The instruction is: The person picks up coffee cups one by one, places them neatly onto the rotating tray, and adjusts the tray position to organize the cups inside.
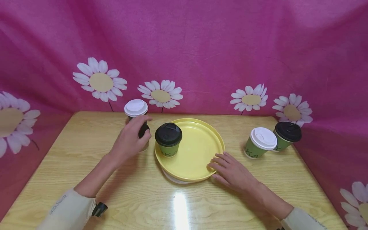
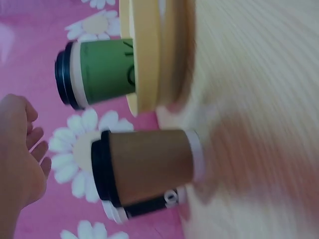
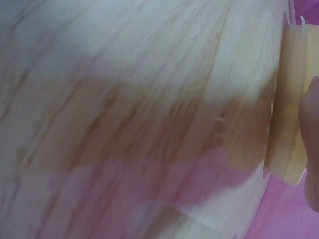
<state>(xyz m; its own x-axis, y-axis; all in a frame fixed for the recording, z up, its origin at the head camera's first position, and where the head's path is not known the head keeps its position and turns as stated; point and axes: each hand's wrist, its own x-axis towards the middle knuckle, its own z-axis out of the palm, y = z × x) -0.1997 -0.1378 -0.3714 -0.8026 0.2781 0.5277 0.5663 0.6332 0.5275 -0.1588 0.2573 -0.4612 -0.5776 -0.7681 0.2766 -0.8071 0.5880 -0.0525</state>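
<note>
My left hand (image 1: pixel 130 135) hovers at a brown paper cup with a black lid (image 2: pixel 149 167), loosely bent fingers over it in the head view. The left wrist view shows a gap between the fingers and the lid. Behind that cup stands a dark cup with a white lid (image 1: pixel 136 108). A green cup with a black lid (image 1: pixel 169 140) sits upright on the left part of a round yellow tray (image 1: pixel 198 143). My right hand (image 1: pixel 234 172) rests its fingertips at the tray's right front rim, fingers loosely bent. That hand's thumb side shows beside the tray wall (image 3: pixel 291 107).
Right of the tray stand a green cup with a white lid (image 1: pixel 260 143) and a green cup with a black lid (image 1: pixel 287 135). A pale round base (image 1: pixel 175 180) shows under the tray on the wooden table (image 1: pixel 138 198). A pink flowered cloth (image 1: pixel 201 57) surrounds it.
</note>
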